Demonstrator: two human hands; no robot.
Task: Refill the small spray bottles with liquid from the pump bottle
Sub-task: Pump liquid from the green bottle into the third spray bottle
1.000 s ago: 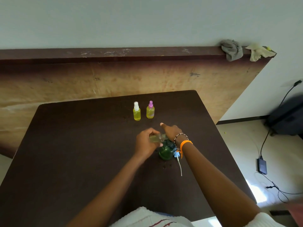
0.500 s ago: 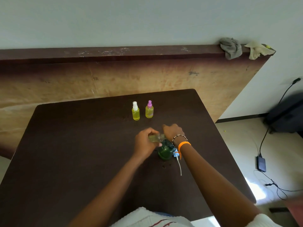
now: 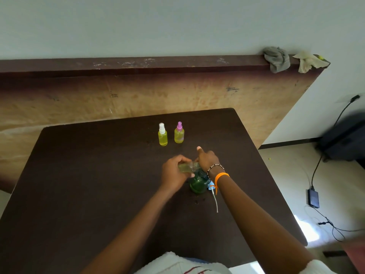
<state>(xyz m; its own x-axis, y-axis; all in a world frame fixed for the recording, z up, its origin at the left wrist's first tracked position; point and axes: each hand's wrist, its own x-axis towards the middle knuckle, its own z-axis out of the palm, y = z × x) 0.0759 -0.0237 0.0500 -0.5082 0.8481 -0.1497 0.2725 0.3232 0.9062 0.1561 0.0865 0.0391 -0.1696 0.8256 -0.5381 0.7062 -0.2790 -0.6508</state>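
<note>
Both hands [image 3: 189,171] on a tilted small bottle [image 3: 188,167] above the green pump bottle [image 3: 198,184].

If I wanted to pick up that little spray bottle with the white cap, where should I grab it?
Probably round its yellow body, below the cap. The white-capped spray bottle stands upright on the table, so come from its left: the pink-capped bottle stands close on its right. The nozzle looks too narrow for a steady grip.

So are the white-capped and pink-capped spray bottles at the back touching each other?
Apart. The head view shows a strip of dark table between the white-capped bottle and the pink-capped bottle; both stand upright.
</note>
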